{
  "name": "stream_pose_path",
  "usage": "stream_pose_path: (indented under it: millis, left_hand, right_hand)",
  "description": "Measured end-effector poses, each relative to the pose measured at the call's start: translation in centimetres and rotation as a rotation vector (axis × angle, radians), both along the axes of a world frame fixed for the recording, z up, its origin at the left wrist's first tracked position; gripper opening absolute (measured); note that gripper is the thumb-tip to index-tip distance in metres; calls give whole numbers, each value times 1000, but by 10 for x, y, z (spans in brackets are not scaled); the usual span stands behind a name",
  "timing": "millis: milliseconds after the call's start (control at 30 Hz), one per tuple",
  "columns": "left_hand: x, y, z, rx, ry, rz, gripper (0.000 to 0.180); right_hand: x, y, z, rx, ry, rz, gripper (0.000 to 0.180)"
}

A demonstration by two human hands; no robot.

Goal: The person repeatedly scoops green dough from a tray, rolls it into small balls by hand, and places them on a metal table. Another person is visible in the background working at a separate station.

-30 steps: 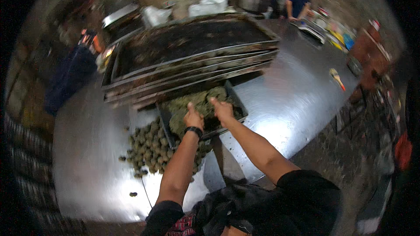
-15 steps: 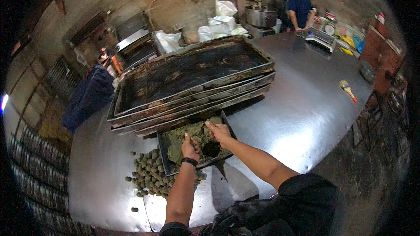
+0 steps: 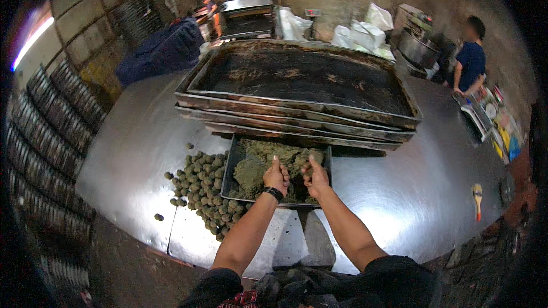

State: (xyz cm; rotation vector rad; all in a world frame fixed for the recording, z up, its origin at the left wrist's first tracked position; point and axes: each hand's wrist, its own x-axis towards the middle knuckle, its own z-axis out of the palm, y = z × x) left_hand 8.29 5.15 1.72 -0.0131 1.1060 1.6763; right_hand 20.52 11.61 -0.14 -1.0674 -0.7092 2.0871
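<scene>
Over a dark rectangular tray [image 3: 226,185] of crumbly green-brown paste [image 3: 251,174], both my hands work side by side. My left hand [image 3: 276,178], with a dark bracelet at its wrist, has its thumb up and its fingers curled inward. Facing it across a small gap, my right hand [image 3: 315,179] also has curled fingers and is slightly blurred. Whatever the fingers hold is hidden; paste lies just beneath and beyond them. Left of the tray, many small round balls [image 3: 200,181] of a similar colour are heaped on the metal table [image 3: 388,205].
Large blackened baking trays [image 3: 297,105] stand stacked directly beyond the paste tray. A brush [image 3: 477,199] lies on the right side of the table. Far right, a person [image 3: 471,60] stands by a scale [image 3: 476,117]. Racks [image 3: 45,154] line the left.
My view has swung, so the table and trays sit differently in the picture. My right hand has come back from the tray's far part to beside my left hand.
</scene>
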Motion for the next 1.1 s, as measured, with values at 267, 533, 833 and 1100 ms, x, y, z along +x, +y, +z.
stream_pose_path:
  millis: [267,533,833,1100]
  left_hand:
    - [-1,-12,8,-169,155,71,48]
    - [-31,-26,15,134,90,-98,26]
    - [-54,-34,28,-19,218,-166,43]
    - [-52,-22,26,137,15,-236,29]
  right_hand:
    - [5,-12,-8,-70,-64,-53,34]
    - [-15,-23,31,150,-128,-120,34]
    - [-37,-50,20,85,-97,-202,35]
    - [-44,-54,53,127,-108,-284,33]
